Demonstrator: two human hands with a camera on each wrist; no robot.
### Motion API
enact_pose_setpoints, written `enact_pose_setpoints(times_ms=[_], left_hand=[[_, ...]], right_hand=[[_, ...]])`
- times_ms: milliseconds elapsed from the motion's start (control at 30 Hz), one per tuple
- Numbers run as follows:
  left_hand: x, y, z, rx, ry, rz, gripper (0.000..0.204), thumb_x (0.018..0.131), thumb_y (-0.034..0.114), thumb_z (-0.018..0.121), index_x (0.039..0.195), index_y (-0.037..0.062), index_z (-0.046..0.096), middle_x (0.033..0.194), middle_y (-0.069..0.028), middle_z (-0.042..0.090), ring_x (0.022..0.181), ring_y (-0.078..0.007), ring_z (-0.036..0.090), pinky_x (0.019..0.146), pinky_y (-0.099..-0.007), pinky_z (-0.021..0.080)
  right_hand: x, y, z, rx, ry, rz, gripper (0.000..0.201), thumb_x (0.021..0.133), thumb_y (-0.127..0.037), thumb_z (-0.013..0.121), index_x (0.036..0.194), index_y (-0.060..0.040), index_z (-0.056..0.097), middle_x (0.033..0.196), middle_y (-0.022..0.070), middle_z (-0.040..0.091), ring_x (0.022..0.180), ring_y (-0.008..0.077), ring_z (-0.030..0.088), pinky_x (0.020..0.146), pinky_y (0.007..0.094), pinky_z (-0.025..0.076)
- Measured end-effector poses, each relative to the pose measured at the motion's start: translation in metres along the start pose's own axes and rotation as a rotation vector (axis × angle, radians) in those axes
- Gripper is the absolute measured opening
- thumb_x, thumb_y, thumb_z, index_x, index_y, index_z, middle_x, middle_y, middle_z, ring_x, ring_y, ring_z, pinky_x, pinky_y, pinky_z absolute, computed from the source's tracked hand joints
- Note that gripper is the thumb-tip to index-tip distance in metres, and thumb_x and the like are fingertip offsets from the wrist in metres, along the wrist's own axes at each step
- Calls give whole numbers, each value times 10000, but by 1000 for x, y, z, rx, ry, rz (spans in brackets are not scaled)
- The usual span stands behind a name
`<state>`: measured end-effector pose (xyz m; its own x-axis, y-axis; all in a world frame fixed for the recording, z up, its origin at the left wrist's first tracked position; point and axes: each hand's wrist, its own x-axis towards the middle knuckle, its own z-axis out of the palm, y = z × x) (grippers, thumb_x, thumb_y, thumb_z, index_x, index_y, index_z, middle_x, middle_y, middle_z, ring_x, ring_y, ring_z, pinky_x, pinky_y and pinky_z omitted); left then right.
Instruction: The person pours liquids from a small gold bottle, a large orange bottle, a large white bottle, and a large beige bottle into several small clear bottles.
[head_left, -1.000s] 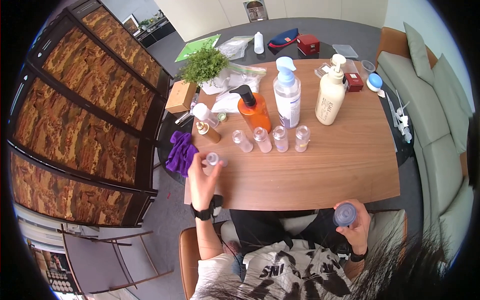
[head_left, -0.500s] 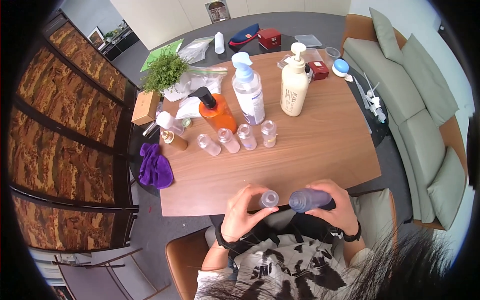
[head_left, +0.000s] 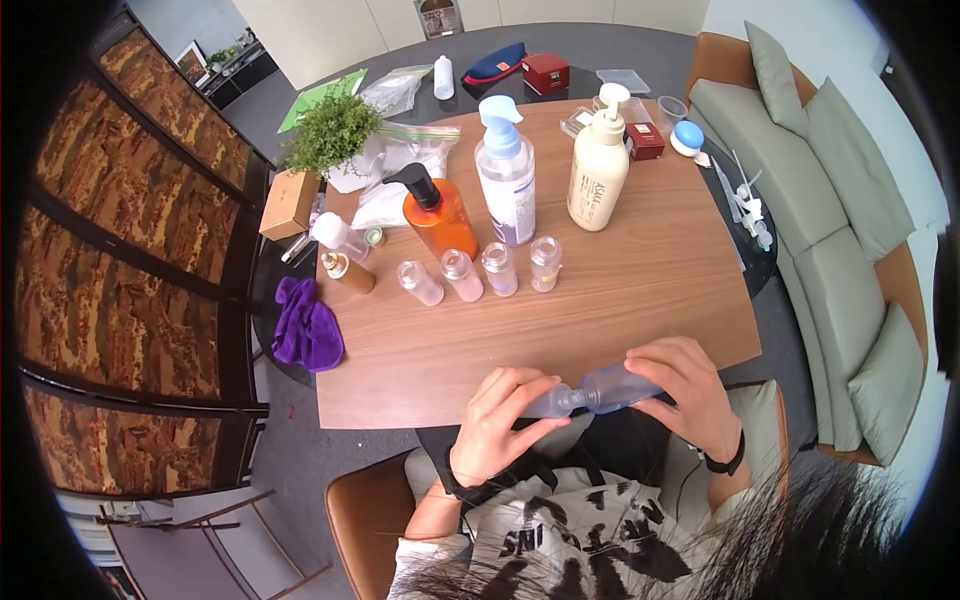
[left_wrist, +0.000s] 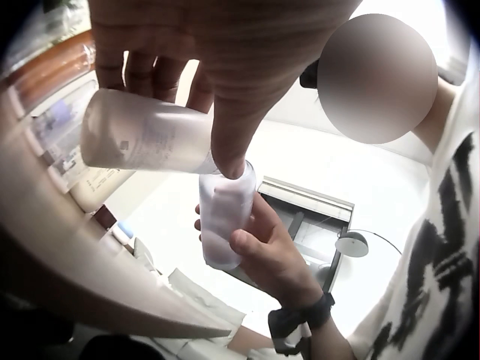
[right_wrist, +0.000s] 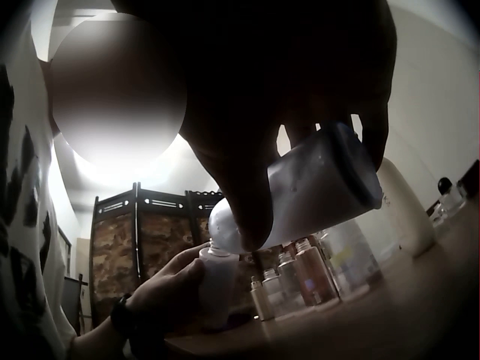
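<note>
Just off the wooden table's (head_left: 420,350) near edge, left hand (head_left: 495,425) grips clear bottle (head_left: 543,405), right hand (head_left: 695,392) bluish bottle (head_left: 617,387); mouths meet. Probably a transfer step; next move needs aligned necks, controlled tilt.

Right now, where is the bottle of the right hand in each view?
Head: the bottle, below and right of centre, in the right hand.
Left wrist: near centre, slightly low.
Right wrist: right of centre, slanting.
Shared landmark: the other bottle, in the left hand, beside it.
</note>
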<state>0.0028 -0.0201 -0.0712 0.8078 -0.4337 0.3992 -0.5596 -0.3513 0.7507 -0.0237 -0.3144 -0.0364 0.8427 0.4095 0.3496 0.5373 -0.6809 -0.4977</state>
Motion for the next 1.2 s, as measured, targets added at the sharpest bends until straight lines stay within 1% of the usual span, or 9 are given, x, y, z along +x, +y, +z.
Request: enact_pose_setpoints(times_ms=[167,467,567,767,867,967,1067,1167,1200], left_hand=[[0,-3,4,1,-8,4,532,735,173,966,1198,24,750,1144,-122,742,1014,-323,692,873,-416,568],[-2,-1,3,-4,-21,-10,518,742,169,958,1193,18,751,1150,-121,738,1023,-322,688,882,-417,565],[-2,-2,3,-4,-20,-2,519,743,171,956,1194,20,749,1150,-119,738,1022,-323,687,888,-418,561],[-4,-3,3,6,-19,5,530,735,175,958,1196,22,746,1154,-115,742,1018,-320,688,894,-419,554],[-4,-4,3,-20,-18,8,527,734,172,960,1192,22,746,1148,-116,743,1013,-319,687,885,-417,555],[-5,-3,2,-56,-15,4,524,736,170,962,1188,20,743,1148,-120,744,1014,-317,688,871,-416,559],[-5,-4,1,-111,-8,4,525,737,167,964,1188,17,740,1159,-132,745,1014,-316,693,859,-413,562],[-3,-2,-1,-156,4,43,523,742,163,965,1189,14,738,1170,-145,746,1011,-321,703,863,-412,565],[-3,0,-1,-165,-11,30,522,744,160,965,1190,12,738,1171,-146,746,1012,-322,706,867,-413,567]], right_hand=[[7,-6,-20,-153,-85,-51,565,751,-157,853,1297,-133,707,1316,68,686,1189,308,643,1063,506,503],[19,-19,-32,-369,-110,-140,408,857,-139,718,1264,-175,718,1278,56,685,1188,260,653,1077,484,521],[22,-23,-36,-429,-116,-189,399,854,-145,717,1252,-177,720,1270,57,681,1183,255,654,1074,480,523],[25,-28,-37,-446,-136,-187,402,856,-141,710,1255,-182,719,1270,53,678,1191,255,649,1080,482,522],[22,-19,-33,-354,-127,-163,432,834,-157,746,1265,-168,716,1286,54,677,1189,273,647,1066,482,523],[20,-12,-29,-122,-147,-99,510,791,-174,814,1288,-138,705,1306,65,684,1180,295,649,1053,476,521],[9,2,-10,53,-105,-57,582,773,-185,879,1313,-95,682,1317,94,697,1180,332,655,1029,472,527],[-3,4,15,249,-55,66,591,786,-153,908,1313,-62,657,1304,122,722,1173,361,682,1014,467,546],[-7,5,24,344,-57,133,588,786,-147,914,1305,-57,653,1300,129,727,1175,362,691,1010,460,554]])
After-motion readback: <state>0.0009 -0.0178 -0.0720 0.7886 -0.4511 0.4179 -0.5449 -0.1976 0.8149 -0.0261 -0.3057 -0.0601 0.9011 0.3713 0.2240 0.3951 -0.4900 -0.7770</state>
